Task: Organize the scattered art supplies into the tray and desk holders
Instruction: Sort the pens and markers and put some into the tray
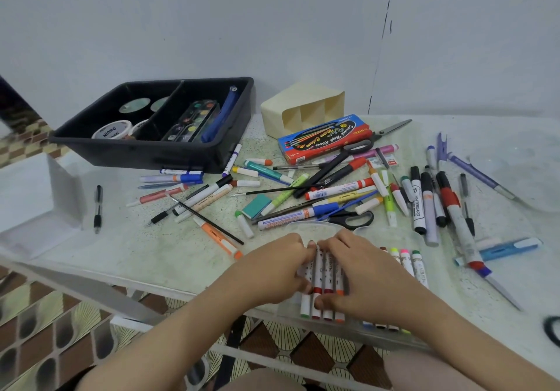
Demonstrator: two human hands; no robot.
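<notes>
At the table's near edge lies a clear plastic marker case (391, 334) with a row of white colour markers (321, 296) in it. My left hand (272, 272) and my right hand (360, 275) both rest on that row, fingers curled over the markers and fingertips meeting at their far ends. More markers (409, 261) of the set show to the right of my right hand. A black divided tray (145, 151) stands at the back left with tape rolls, a paint palette and a blue pen. A cream desk holder (291, 99) lies tipped on its side beside it.
Loose pens, markers and highlighters (303, 196) cover the table's middle and right, with a red-blue watercolour box (324, 142), two scissors (354, 219) and a teal eraser (256, 205). A single black pen (97, 208) lies at the left near a white box (33, 205).
</notes>
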